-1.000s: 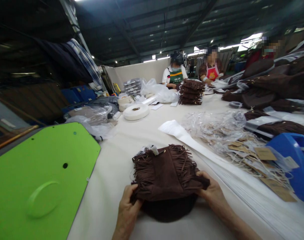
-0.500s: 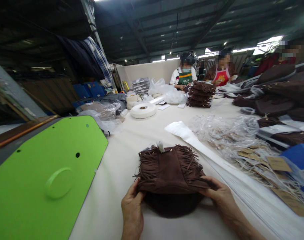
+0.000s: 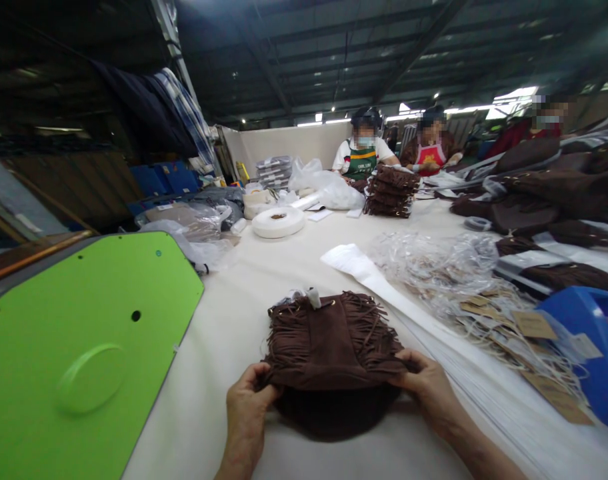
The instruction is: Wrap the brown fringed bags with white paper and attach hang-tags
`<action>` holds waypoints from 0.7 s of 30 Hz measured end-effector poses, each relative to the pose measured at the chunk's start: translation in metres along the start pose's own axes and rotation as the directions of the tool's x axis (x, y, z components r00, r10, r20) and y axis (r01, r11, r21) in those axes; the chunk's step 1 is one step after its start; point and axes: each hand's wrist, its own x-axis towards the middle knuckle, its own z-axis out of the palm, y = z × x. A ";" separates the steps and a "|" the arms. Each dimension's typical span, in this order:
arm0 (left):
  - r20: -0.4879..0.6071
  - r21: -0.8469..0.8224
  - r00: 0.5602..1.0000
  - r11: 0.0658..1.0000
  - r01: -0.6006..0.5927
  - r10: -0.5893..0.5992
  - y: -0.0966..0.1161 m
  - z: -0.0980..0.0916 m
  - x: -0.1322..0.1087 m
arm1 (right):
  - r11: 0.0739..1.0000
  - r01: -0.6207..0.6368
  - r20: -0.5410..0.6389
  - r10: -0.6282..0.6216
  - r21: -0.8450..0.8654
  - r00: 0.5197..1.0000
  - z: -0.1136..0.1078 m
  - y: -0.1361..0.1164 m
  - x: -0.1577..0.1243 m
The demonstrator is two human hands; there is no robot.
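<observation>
A brown fringed suede bag [image 3: 331, 347] lies on the white table [image 3: 224, 347] right in front of me. My left hand [image 3: 245, 405] pinches its near left edge, fingers closed on the suede. My right hand [image 3: 431, 390] grips the near right edge the same way. A darker round flap of the bag shows under the fold between my hands. A small white tag sits at the bag's far top edge.
A green panel [image 3: 84, 347] fills the left. Clear plastic bags and brown paper tags [image 3: 509, 313] lie to the right, beside a blue plastic piece [image 3: 591, 347]. A white tape roll [image 3: 278, 222], a stack of fringed bags [image 3: 388, 191] and seated workers [image 3: 365, 150] are farther back.
Both hands stay on the bag's near edge; they have shifted slightly, pulling the folded edge a little toward me. My view has swung a bit.
</observation>
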 end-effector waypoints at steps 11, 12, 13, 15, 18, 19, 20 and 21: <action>0.069 0.288 0.991 0.949 -0.126 0.111 -0.007 -0.006 0.006 | 0.956 0.176 -0.106 -0.205 -0.236 0.973 0.009 0.010 -0.003; 0.058 0.327 0.989 0.934 -0.144 0.132 -0.007 -0.006 0.006 | 0.943 0.197 -0.100 -0.231 -0.267 0.968 0.010 0.012 -0.003; 0.048 0.367 0.988 0.917 -0.156 0.149 -0.006 -0.006 0.004 | 0.931 0.218 -0.092 -0.254 -0.293 0.963 0.010 0.014 -0.003; 0.029 0.452 0.985 0.876 -0.167 0.172 -0.006 -0.006 0.002 | 0.907 0.251 -0.078 -0.293 -0.338 0.953 0.011 0.017 -0.002; 0.019 0.556 0.975 0.808 -0.194 0.221 -0.006 -0.008 -0.003 | 0.858 0.294 -0.055 -0.348 -0.421 0.936 0.009 0.022 -0.002; 0.031 0.588 0.969 0.779 -0.216 0.246 -0.007 -0.008 -0.004 | 0.833 0.313 -0.044 -0.372 -0.456 0.927 0.008 0.023 -0.002; 0.050 0.620 0.961 0.746 -0.244 0.274 -0.008 -0.009 -0.004 | 0.805 0.337 -0.029 -0.401 -0.488 0.916 0.007 0.024 -0.002; 0.071 0.654 0.951 0.705 -0.272 0.301 -0.010 -0.011 -0.005 | 0.774 0.364 -0.012 -0.432 -0.518 0.902 0.007 0.025 -0.003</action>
